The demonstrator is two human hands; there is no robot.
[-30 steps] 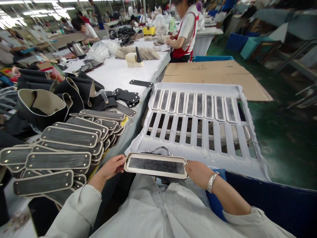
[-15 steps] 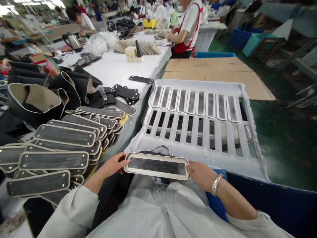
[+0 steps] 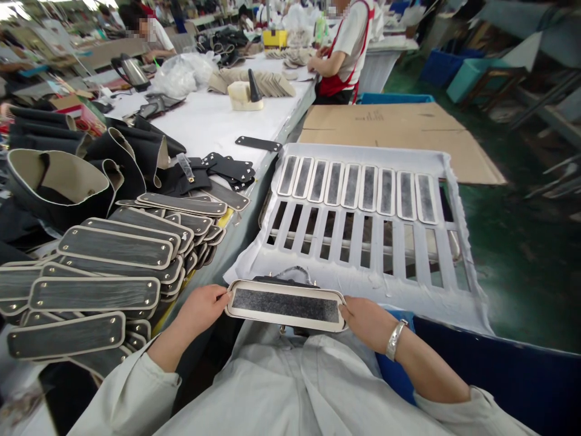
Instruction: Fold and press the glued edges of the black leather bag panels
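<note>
A long piece with rounded ends (image 3: 285, 306), cream-rimmed with a dark panel, is held level near my waist. My left hand (image 3: 206, 307) pinches its left end, and my right hand (image 3: 365, 321), with a silver bracelet on the wrist, grips its right end. Behind the piece, a dark part with a thin handle partly shows. Beyond it lies a white slotted rack (image 3: 336, 266), its back row filled with several similar cream-rimmed panels (image 3: 351, 186). On the left table, several dark strips with pale edges and metal studs (image 3: 95, 295) lie in an overlapping pile.
Black rolled pieces (image 3: 59, 181) and small black studded parts (image 3: 229, 169) lie on the left table. Cardboard (image 3: 385, 124) is behind the rack, and a blue bin (image 3: 494, 363) at the right. A person in a red apron (image 3: 347, 57) works behind.
The view has shifted slightly, and my left hand has moved a little left at the piece's end. Both hands still hold the piece.
</note>
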